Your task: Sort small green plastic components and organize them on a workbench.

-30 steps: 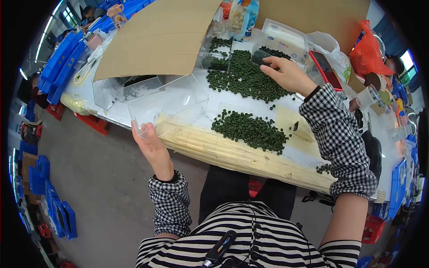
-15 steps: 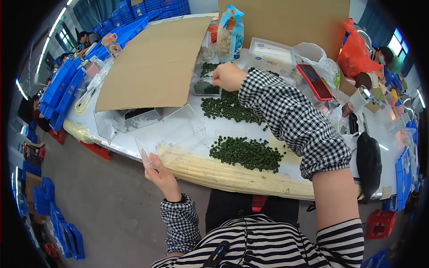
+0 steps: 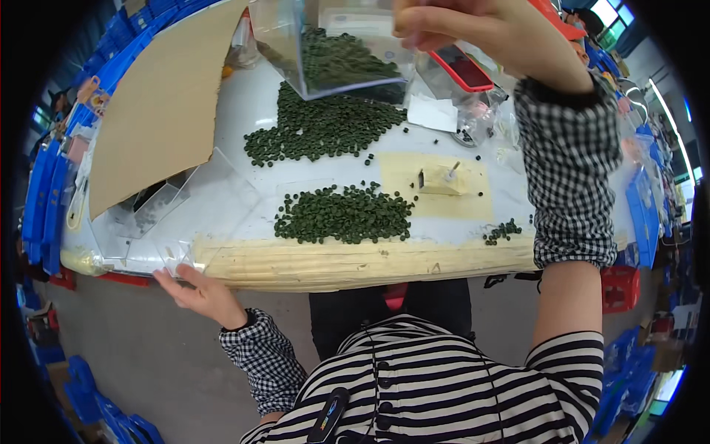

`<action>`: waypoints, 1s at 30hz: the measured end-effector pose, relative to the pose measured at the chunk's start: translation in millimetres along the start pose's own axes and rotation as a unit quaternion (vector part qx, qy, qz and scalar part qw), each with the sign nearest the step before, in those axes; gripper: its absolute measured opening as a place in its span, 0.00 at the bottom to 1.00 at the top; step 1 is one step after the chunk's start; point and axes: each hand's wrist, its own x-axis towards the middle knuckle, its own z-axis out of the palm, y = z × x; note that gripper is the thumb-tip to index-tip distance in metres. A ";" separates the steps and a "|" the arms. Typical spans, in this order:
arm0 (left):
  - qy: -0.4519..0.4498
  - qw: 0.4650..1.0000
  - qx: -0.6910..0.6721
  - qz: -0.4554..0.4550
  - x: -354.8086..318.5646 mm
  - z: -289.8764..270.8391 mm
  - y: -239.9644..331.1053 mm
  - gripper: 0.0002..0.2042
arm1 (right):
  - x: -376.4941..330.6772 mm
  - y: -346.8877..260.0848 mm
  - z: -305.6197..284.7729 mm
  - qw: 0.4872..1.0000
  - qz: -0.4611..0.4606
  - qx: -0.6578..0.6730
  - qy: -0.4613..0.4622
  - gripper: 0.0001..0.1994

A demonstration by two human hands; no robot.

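Note:
Raised over the far part of the table is a clear plastic box (image 3: pixel 325 94), its side gripped by the closed fingers of my right hand (image 3: pixel 473 29). Dark green pellets show in or through it; I cannot tell how many lie inside. Below it spreads a large heap of green pellets (image 3: pixel 318 129), and a second pile (image 3: pixel 340 214) lies nearer me. At the table's front left edge, my left hand (image 3: pixel 203 292) holds a thin clear plastic piece (image 3: pixel 181 255) between thumb and fingers. This piece is hard to make out against the table.
Brown cardboard (image 3: pixel 163 103) covers clear boxes (image 3: pixel 166 192) at the left. A tape-covered block (image 3: pixel 442 180) with a peg stands right of the near pile, with a few loose pellets (image 3: pixel 503 231) beyond. Farther back lie a red-cased phone (image 3: pixel 464 68) and white paper (image 3: pixel 433 112).
My right hand has come up from the far pellets with the clear box. My view has shifted, uncovering the block at the right. My left hand still holds the clear piece.

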 end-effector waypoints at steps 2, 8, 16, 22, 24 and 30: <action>0.074 0.993 -0.041 0.088 -7.5 2.9 20.3 0.32 | -52.5 -8.5 24.9 0.984 -0.065 -0.130 0.104 0.12; -0.424 0.763 -0.457 -0.170 -44.8 6.5 122.6 0.51 | -158.6 -26.8 71.4 0.980 -0.086 -0.168 0.069 0.11; -0.744 0.454 -0.356 -0.337 -115.6 43.4 167.5 0.44 | -243.7 -6.9 106.6 0.998 -0.047 -0.037 0.025 0.07; -0.723 0.445 -0.347 -0.398 -173.2 67.0 214.7 0.35 | -308.2 26.9 164.6 0.883 0.175 0.209 0.381 0.56; -0.717 0.469 -0.356 -0.372 -191.6 74.4 209.7 0.32 | -312.4 49.4 183.9 0.902 0.135 0.152 0.381 0.62; -0.762 0.518 -0.298 -0.251 -189.7 74.8 207.9 0.39 | -313.6 80.8 205.3 0.857 0.181 0.216 0.432 0.46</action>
